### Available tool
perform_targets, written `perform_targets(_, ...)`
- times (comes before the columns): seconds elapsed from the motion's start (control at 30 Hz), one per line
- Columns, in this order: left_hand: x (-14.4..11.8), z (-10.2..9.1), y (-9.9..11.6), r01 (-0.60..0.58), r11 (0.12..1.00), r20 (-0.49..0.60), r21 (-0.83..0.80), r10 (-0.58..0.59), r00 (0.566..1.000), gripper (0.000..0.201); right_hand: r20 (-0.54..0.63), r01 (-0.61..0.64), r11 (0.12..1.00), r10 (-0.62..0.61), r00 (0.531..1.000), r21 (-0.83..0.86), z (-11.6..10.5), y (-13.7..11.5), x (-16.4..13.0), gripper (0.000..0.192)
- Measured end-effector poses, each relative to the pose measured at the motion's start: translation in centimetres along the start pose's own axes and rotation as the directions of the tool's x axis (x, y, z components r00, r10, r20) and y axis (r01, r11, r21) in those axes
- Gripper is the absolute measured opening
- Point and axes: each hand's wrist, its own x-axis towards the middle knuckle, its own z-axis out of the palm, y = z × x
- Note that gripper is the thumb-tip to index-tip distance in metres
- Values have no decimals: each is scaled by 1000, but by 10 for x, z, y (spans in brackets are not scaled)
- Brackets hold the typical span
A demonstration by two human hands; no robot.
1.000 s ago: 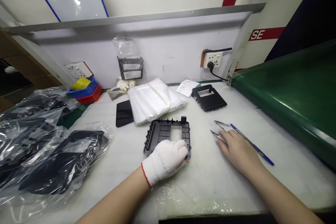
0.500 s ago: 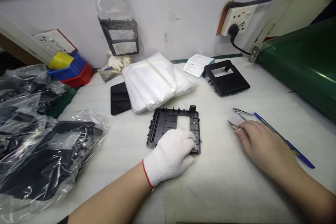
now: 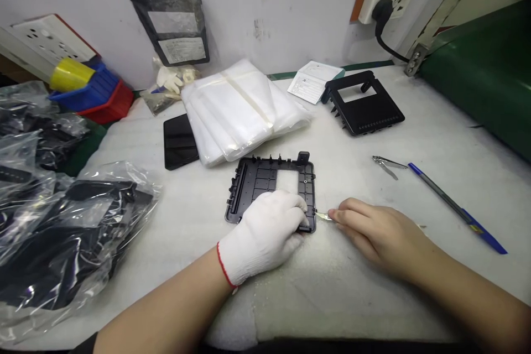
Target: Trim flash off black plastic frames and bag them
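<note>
A black plastic cover with ribs, clips and a rectangular opening lies inner side up on the table. My left hand, in a white knit glove with a red cuff, is closed over its near right part; the fingertips are partly hidden. My bare right hand grips a slim craft knife, its handle mostly covered by the fingers. The blade tip is at the cover's right edge. Farther right lie a nail clipper and a blue pen.
A second black cover lies behind, beside a folded paper. Clear plastic bags are stacked at the back, partly over a dark phone-like slab. Bagged black parts fill the left. Blue and red bins stand behind them.
My right hand has moved left with the craft knife, from beside the nail clipper to the cover's right edge. My left hand stays on the cover. The view has shifted slightly.
</note>
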Motion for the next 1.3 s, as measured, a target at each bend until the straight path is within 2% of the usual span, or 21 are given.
perform_targets(0.23,0,0,0,6,1000,23,12,-6,1000,11,65,-39,999,37,997,23,-2,-1,3,23)
perform_targets(0.47,2,-3,1,4,1000,56,-9,-3,998,11,74,-89,994,94,993,-56,0,-3,7,21)
perform_targets(0.53,3,-3,2,5,1000,55,-14,-5,998,11,47,-77,993,81,996,-86,2,-3,6,21)
perform_targets(0.7,3,-2,1,18,1000,54,-11,-17,998,12,-130,-113,993,108,986,-34,9,-3,1,22)
perform_targets(0.77,2,-2,0,12,1000,56,-6,-11,998,11,-148,-116,993,110,983,-32,9,-3,1,22)
perform_targets(0.97,1,-1,0,17,1000,65,9,-17,998,12,-114,-58,995,48,992,-86,4,-6,1,20)
perform_targets(1.07,1,-2,0,25,999,77,21,-26,997,12,-83,-10,998,5,997,-55,3,-5,1,19)
perform_targets(1.3,2,-2,1,16,1000,74,25,-18,997,10,-39,-5,1000,5,999,20,4,-1,1,19)
